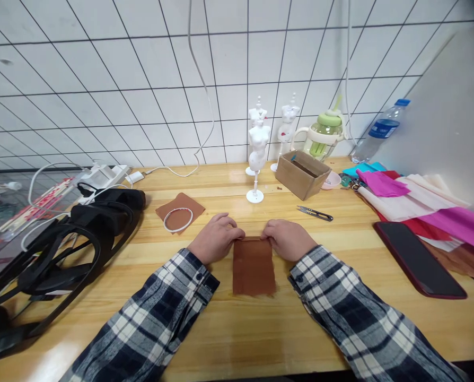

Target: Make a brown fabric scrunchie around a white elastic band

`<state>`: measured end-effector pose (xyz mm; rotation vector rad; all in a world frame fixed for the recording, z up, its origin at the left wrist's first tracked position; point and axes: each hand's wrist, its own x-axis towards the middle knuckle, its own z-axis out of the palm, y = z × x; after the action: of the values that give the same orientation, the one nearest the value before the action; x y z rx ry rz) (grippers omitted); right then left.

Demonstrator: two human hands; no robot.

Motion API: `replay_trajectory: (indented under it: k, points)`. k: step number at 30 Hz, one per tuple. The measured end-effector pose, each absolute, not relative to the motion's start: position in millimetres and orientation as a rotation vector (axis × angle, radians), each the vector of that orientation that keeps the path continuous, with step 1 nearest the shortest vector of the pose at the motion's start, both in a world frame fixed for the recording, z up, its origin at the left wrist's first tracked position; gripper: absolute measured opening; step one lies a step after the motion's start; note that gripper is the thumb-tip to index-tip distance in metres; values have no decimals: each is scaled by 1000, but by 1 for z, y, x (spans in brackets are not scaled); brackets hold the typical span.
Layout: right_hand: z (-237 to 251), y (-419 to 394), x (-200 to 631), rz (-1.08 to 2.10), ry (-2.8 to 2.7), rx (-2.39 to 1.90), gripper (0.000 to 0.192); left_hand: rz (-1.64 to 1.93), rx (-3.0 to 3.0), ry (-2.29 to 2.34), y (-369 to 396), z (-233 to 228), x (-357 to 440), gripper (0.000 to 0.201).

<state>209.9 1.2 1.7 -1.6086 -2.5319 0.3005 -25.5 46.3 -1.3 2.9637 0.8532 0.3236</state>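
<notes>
The wooden bench (pixel 229 329) carries a brown paper sheet (pixel 254 268), lying flat near its front edge between two plaid sleeves. The step in hand looks like folding or creasing the sheet's far edge. The left hand (pixel 216 237) and right hand (pixel 288 239) both rest curled on that edge, fingertips pinching it (how firmly cannot be told). A next move would likely call for even pressure along the fold line. The sheet is a matte, reddish-brown upright rectangle, its near edge slightly ragged. Small snips (pixel 315 213) lie beyond, well apart.
</notes>
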Motion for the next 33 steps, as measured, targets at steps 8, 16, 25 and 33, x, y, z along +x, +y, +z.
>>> replay_trajectory:
  k: [8,16,25,33]
  points:
    - [8,-1,215,435,-2497,-1663,28,230,3026,848,40,6,-26,46]
    - [-20,10,219,520,-2081,-1561,37,424,2793,926,42,1,-31,50]
    - [-18,10,213,411,-2030,-1469,21,640,2541,1123,50,-10,-37,56]
    - [-12,5,207,456,-1901,-1441,24,1019,2423,1207,43,1,-34,52]
